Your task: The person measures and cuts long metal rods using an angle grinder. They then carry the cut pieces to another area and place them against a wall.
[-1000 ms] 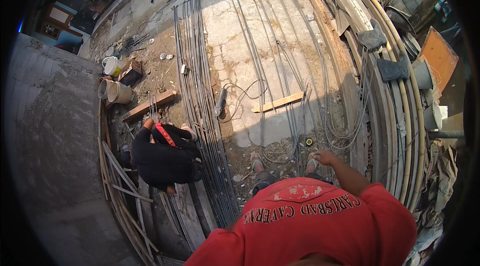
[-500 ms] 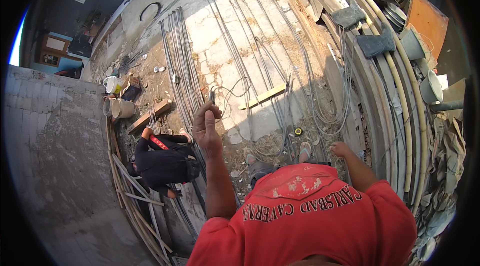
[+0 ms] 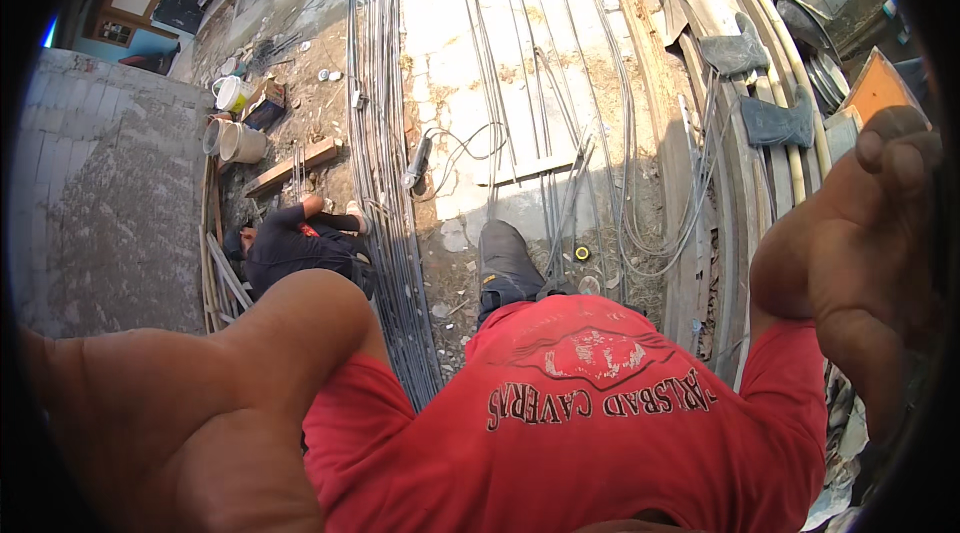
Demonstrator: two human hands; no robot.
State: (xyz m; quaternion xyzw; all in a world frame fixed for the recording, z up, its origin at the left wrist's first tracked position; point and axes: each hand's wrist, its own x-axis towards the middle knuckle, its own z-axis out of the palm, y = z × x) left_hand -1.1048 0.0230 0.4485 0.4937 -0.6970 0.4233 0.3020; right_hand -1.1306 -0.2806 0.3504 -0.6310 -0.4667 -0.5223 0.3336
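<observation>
My left hand [image 3: 190, 403] is raised very close to the camera at the lower left, its fingers cut off or hidden by the frame's edge. My right hand [image 3: 850, 263] is also up close, at the right rim, fingers apart and bent, with no object visible in it. Below me show my red shirt [image 3: 590, 413] and a dark grey-clad leg [image 3: 510, 268]. On the ground ahead lie bundles of long steel rods [image 3: 372, 83], an angle grinder [image 3: 418, 161] with a looped cord, and a round yellow-black item [image 3: 582, 253].
A person in dark clothes [image 3: 300, 263] crouches at the left, beside a grey wall [image 3: 110, 183]. Buckets [image 3: 242, 141] and a timber piece [image 3: 290, 166] lie beyond. On the right, long planks [image 3: 690, 233] and bamboo poles carry two dark rubber boots [image 3: 775, 121].
Both my hands have come up close to the camera, the right from down by my leg. A dark grey leg now reaches forward where sandalled feet showed. The other person remains crouched.
</observation>
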